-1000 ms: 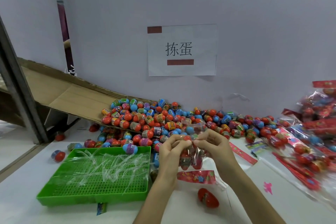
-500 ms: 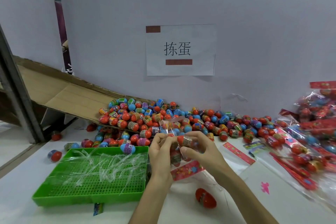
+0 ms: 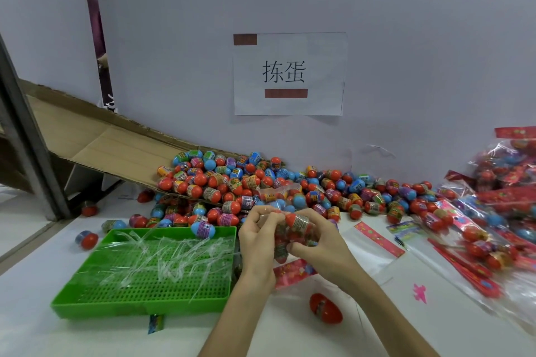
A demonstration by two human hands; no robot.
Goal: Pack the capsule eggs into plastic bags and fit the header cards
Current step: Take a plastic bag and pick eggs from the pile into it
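- A person's left hand point(image 3: 259, 236) and right hand point(image 3: 320, 245) work close together above the worktop point(image 3: 40, 333), both holding one clear plastic bag point(image 3: 280, 243) between them.
- The left hand pinches the bag near its mouth. The right hand's fingers curl round the bag's body, with a red capsule egg point(image 3: 298, 222) at the opening, apparently on its way in.
- Several eggs show through the film, so this bag looks partly filled; the count inside cannot be made out.
- A red printed header card point(image 3: 291, 269) shows just below the hands at the bag's lower end. Whether it is fixed to the bag cannot be told.
- Done so far, by the look of it: a heap of finished bags point(image 3: 504, 182) with red cards lies along the right edge.
- Left to do: a large pile of loose eggs point(image 3: 255, 182) sits against the wall at the foot of a cardboard chute point(image 3: 101, 142), with one stray red egg point(image 3: 325, 308) lying near the right forearm.
- Spare card strips point(image 3: 378, 239) lie beside the right hand, and a green tray point(image 3: 87, 306) holding clear plastic strips sits to the left.
- On this evidence the job is well under way but far from finished.
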